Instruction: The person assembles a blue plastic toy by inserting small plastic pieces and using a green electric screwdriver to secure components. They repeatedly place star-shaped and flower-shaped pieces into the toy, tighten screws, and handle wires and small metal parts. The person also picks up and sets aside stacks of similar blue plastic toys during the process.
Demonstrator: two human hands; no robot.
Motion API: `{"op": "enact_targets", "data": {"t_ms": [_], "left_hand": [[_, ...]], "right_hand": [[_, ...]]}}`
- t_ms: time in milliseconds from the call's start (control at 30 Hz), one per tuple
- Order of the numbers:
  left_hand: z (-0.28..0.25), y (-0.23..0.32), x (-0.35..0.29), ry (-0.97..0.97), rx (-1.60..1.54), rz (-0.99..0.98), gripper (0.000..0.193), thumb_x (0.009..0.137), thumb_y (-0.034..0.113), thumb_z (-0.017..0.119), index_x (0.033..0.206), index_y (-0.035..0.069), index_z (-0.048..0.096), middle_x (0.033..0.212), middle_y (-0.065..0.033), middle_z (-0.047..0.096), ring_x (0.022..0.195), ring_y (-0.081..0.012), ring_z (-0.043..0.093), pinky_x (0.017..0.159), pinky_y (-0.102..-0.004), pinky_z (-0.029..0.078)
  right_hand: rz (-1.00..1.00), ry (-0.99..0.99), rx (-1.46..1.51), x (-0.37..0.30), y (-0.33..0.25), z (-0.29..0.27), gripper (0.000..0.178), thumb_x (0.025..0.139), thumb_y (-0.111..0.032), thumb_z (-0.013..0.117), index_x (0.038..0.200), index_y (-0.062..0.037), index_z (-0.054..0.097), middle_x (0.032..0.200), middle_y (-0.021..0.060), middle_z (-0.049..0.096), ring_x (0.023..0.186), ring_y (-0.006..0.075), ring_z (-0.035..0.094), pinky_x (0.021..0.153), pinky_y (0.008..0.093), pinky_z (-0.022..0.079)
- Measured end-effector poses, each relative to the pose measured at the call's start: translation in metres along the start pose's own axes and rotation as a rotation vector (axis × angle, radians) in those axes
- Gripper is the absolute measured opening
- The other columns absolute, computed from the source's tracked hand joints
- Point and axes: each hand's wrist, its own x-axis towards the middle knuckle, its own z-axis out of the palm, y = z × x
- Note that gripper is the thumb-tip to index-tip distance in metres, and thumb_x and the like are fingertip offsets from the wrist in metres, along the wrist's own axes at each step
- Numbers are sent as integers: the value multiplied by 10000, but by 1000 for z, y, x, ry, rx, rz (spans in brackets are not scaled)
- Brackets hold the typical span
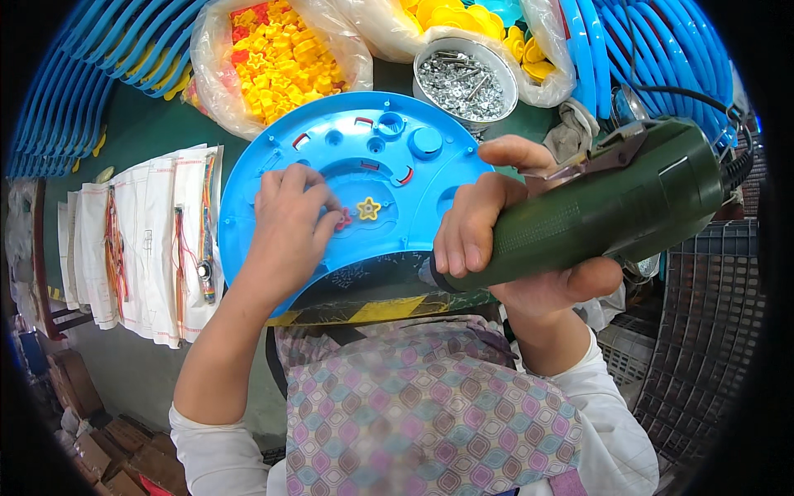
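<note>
Head view: right hand [477, 217] wrapped round the driver [604, 207], raised beside the panel [401, 229]; left hand [289, 213] bent at the red star [342, 219], grip unclear, yellow star [369, 208] adjacent — a careless fingertip could displace either star, a dipping driver could scuff the panel

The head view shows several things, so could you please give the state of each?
Green power tool: held in the right grip
Left grip: curled at the pink star
Blue panel: lying flat
Yellow star: uncovered, on the panel
Metal bowl: open, holding screws
Clear bag: open, holding mostly yellow pieces
</note>
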Motion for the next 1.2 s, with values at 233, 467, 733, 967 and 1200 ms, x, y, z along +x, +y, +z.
{"op": "enact_targets", "data": {"t_ms": [233, 467, 733, 967, 1200], "left_hand": [[5, 0, -1, 55, 14, 10, 106, 828, 83, 756, 903, 49, 688, 1110, -89, 580, 1110, -301, 513, 1005, -417, 418], [9, -4, -1, 72, -1, 2, 142, 821, 150, 784, 876, 38, 716, 1115, -98, 590, 1127, -320, 508, 998, -467, 421], [7, 0, 0, 67, -27, -28, 109, 822, 119, 764, 872, 34, 718, 1109, -97, 599, 1116, -318, 513, 1005, -450, 422], [9, -2, 0, 75, 13, -8, 100, 818, 81, 755, 882, 43, 688, 1113, -89, 591, 1131, -308, 510, 1013, -423, 417], [7, 3, -1, 92, -21, -38, 97, 825, 108, 760, 841, 24, 715, 1104, -110, 606, 1107, -326, 525, 989, -461, 431]], "right_hand": [[-19, 68, -86, -12, 14, 8, 1253, 668, -905, 650, 1430, 49, 370, 809, 103, 632, 724, 216, 654, 699, 383, 581], [-65, 111, -151, -28, 34, 14, 1185, 673, -879, 661, 1375, 46, 421, 849, 98, 641, 797, 215, 670, 771, 379, 586], [-248, -53, 12, -28, 65, -3, 1171, 634, -717, 842, 1427, 33, 418, 992, 125, 675, 976, 219, 683, 925, 354, 552], [-107, 156, -215, -28, 57, 10, 1121, 743, -894, 616, 1365, 19, 425, 852, 115, 633, 803, 224, 661, 790, 408, 575], [-172, 108, -106, -29, 38, 14, 1167, 700, -889, 663, 1393, 19, 425, 867, 122, 648, 803, 254, 662, 778, 421, 570]]}}
